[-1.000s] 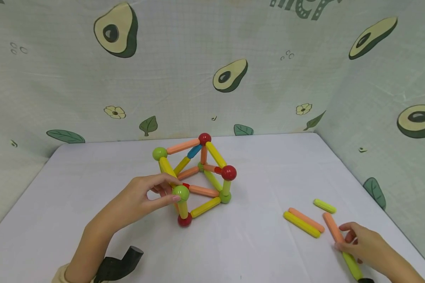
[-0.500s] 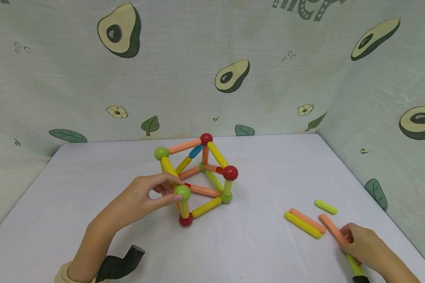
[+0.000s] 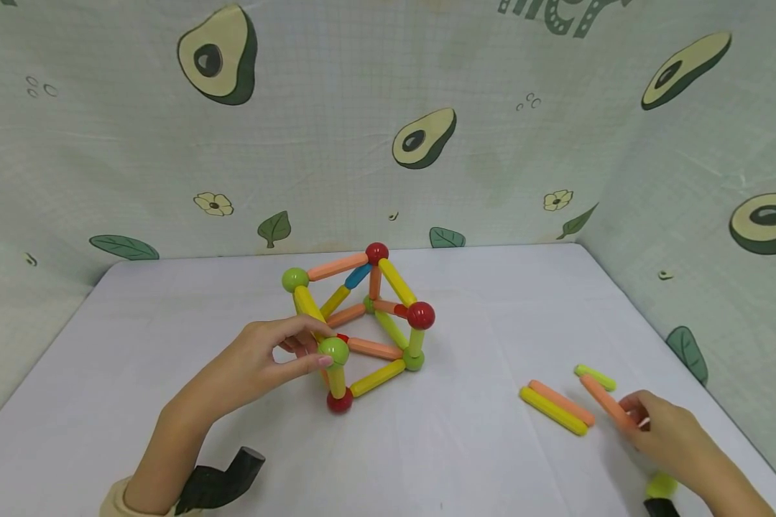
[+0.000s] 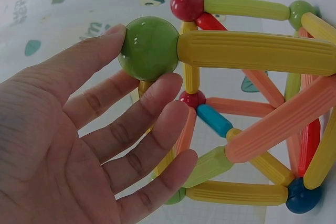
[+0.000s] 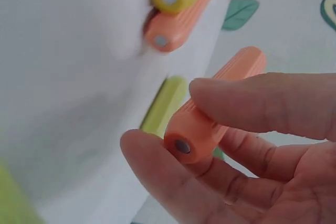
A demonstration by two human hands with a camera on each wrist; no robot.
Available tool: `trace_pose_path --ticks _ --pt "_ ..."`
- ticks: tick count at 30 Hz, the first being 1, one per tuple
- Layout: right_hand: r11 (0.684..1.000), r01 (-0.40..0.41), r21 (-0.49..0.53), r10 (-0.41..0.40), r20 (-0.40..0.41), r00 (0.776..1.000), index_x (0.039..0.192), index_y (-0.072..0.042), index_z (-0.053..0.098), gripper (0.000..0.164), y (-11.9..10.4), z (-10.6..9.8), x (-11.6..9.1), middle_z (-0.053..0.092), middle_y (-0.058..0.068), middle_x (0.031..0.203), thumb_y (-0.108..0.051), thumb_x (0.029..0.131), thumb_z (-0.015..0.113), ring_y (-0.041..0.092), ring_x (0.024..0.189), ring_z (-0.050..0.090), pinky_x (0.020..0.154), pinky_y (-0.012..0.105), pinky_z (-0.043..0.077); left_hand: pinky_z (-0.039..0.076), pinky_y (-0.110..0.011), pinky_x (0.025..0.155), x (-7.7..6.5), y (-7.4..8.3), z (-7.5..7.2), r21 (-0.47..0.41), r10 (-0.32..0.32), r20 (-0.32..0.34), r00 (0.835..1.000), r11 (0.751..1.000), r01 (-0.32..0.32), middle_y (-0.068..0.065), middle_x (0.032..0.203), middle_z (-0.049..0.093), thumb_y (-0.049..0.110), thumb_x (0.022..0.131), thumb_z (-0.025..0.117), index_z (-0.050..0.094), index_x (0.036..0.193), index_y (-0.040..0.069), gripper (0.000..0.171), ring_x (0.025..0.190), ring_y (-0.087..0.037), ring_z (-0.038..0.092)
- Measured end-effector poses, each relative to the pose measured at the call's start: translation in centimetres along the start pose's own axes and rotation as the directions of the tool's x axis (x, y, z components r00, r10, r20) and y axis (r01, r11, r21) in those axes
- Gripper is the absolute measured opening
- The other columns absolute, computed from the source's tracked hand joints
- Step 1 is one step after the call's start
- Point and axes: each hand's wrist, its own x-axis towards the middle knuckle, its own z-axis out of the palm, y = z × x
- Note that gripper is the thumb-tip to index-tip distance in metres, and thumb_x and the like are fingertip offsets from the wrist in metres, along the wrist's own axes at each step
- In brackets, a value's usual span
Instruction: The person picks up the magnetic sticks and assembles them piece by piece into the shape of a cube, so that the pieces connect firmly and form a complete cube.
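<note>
On the table stands a frame built of magnetic sticks and balls, with red balls such as the near top one (image 3: 420, 316). My left hand (image 3: 265, 366) pinches the frame's green corner ball (image 4: 149, 48), thumb on one side and fingers on the other. A yellow stick (image 3: 338, 382) runs down from that ball to a red ball (image 3: 339, 401). At the right, my right hand (image 3: 672, 434) holds an orange magnetic stick (image 5: 244, 64) between thumb and fingers, raised over the table. Its metal end tip shows in the right wrist view.
Left of my right hand lie a yellow stick (image 3: 552, 411) and an orange stick (image 3: 562, 402) side by side. A short yellow-green stick (image 3: 596, 377) lies just beyond the held one. Another yellow-green stick (image 3: 662, 485) lies near the front, partly hidden. Behind the table hangs a printed cloth (image 3: 323, 108).
My right hand has closed its fingers on the orange stick and lifted it off the table, away from the yellow-green stick at its near end. My left hand stays at the green ball.
</note>
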Motion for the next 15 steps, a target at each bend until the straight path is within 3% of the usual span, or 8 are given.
trace_pose_path --ticks 6,10,15 --pt "0.985 0.173 0.004 -0.171 -0.136 0.976 0.102 0.004 0.056 0.033 -3.2 -0.6 -1.2 0.058 0.004 0.083 -0.007 0.076 0.073 0.017 0.074 0.047 0.057 0.024 0.043 0.051 -0.026 0.078 -0.1 0.0 -0.1 -0.009 0.004 0.004 1.0 1.0 -0.004 0.013 0.085 0.061 0.042 0.085 0.063 0.062 0.109 0.024 0.029 0.081 -0.003 0.056" --pt "0.946 0.321 0.044 -0.303 -0.229 0.925 0.096 -0.004 0.057 0.027 -6.2 -0.3 -2.1 0.053 -0.002 0.078 -0.007 0.075 0.074 0.006 0.067 0.04 0.049 0.02 0.034 0.051 -0.026 0.078 -0.1 0.1 -0.1 -0.014 0.0 0.007 1.0 1.0 0.0 0.013 0.085 0.061 0.042 0.086 0.063 0.062 0.109 0.024 0.03 0.081 -0.003 0.056" --pt "0.874 0.475 0.099 -0.432 -0.286 0.855 0.09 -0.01 0.054 0.025 -10.9 0.3 -2.4 0.046 -0.004 0.067 -0.004 0.076 0.073 0.0 0.06 0.039 0.048 0.019 0.035 0.051 -0.026 0.077 0.0 0.0 -0.1 -0.02 0.0 0.013 1.0 1.0 0.0 0.013 0.087 0.062 0.042 0.086 0.062 0.062 0.109 0.023 0.03 0.082 -0.003 0.057"
